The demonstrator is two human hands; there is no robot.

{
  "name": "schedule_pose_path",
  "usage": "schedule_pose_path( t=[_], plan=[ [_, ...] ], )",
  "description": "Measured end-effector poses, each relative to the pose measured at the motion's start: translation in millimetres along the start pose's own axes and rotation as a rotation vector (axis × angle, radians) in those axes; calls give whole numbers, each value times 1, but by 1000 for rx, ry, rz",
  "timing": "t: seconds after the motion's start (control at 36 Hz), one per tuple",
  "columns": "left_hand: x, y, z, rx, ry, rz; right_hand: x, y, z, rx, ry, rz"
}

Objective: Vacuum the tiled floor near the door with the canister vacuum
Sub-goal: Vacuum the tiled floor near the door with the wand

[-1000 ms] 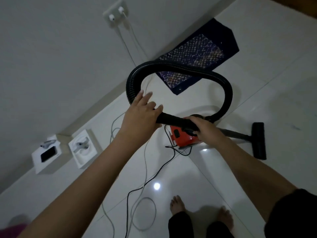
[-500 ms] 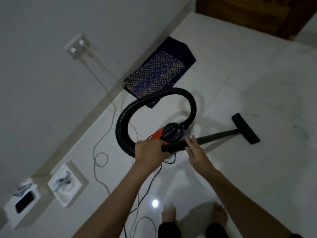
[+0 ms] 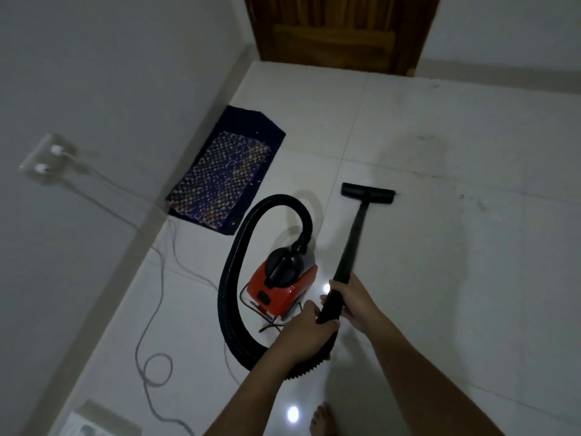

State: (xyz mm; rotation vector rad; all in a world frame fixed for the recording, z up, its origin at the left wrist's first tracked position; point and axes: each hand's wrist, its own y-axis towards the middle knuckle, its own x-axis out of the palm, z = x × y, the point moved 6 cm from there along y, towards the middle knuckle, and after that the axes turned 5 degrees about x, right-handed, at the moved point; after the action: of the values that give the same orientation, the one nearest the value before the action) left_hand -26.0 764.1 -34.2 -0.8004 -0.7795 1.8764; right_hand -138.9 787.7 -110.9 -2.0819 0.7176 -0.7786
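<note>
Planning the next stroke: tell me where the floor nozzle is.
Head view, centre-right: the floor nozzle rests on the floor beyond the red canister, short of the wooden door.

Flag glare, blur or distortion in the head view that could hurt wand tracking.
Head view: dim overall; two glare spots on the tiled floor, one beside the red canister, one near the foot; wand and wall socket motion-smeared, floor nozzle sharper; door edges lean inward toward the floor.
</note>
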Motion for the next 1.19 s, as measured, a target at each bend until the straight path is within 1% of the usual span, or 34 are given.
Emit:
schedule_pose_path(
  t=[0.11, 0.19, 0.28, 0.42, 0.53, 0.67, 0.81, 1.08, 1.19],
  plan=[
    [15, 4, 12, -31, -106, -150, -13, 5, -5, 71, -74, 46],
    [30, 7, 15, -54, -162, -201, -24, 8, -8, 132, -161, 58],
    [51, 13, 16, -46, -144, -219, -37, 7, -7, 170, -212, 90],
    [72, 25, 16, 10, -113, -114, -54, 7, -8, 160, -190, 103],
    [78, 26, 17, 62, -130, -83, -58, 15, -7, 162, -178, 106],
    [78, 28, 12, 134, -41, -48, -55, 17, -3, 187, -147, 74],
    [68, 41, 7, 137, 55, 1, -50, 33, -5, 199, -115, 49],
    [47, 87, 41, 204, 69, -26, -49, 78, -46, 203, -96, 29],
    [37, 107, 51, 171, 74, -75, -53, 99, -62, 170, -162, 55]
  ],
)
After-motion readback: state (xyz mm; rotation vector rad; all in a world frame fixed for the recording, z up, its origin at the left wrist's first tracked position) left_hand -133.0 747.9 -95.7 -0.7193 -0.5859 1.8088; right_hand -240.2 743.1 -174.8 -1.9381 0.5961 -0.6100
